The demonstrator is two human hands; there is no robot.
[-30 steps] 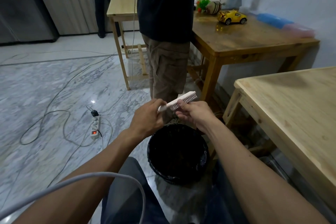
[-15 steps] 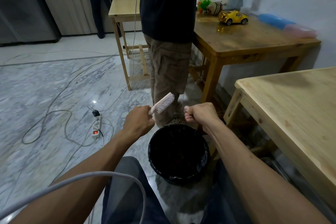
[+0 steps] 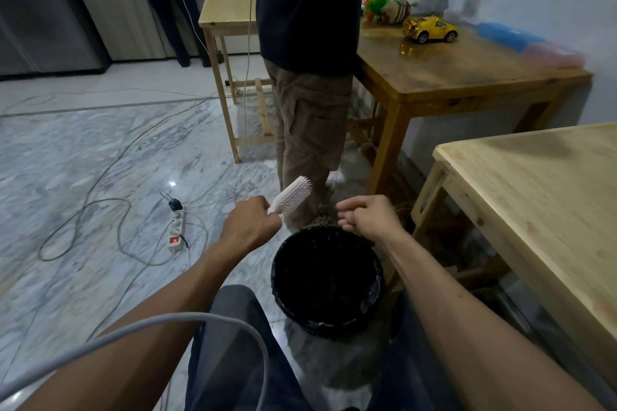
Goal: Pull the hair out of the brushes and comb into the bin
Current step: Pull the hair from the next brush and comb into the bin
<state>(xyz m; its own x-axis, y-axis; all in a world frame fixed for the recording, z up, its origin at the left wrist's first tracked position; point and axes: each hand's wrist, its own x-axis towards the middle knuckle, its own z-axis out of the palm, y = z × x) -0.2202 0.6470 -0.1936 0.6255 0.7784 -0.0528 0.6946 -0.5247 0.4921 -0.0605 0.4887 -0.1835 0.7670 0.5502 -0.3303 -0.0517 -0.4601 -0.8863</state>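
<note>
The left hand [image 3: 251,227] grips the handle of a pale pink hairbrush [image 3: 291,198], head tilted up and away, bristles facing right. The right hand [image 3: 366,217] sits just apart from it with fingers curled in, fingertips pinched together; can't tell if there's hair in there. Both hover over the far rim of the black-lined bin [image 3: 327,280] on the marble floor [image 3: 83,160], between the person's knees.

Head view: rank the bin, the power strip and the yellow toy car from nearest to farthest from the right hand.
From the right hand:
1. Bin, just below it, on the floor.
2. Power strip, on the floor, past the left hand.
3. Yellow toy car, on the far table behind.
</note>
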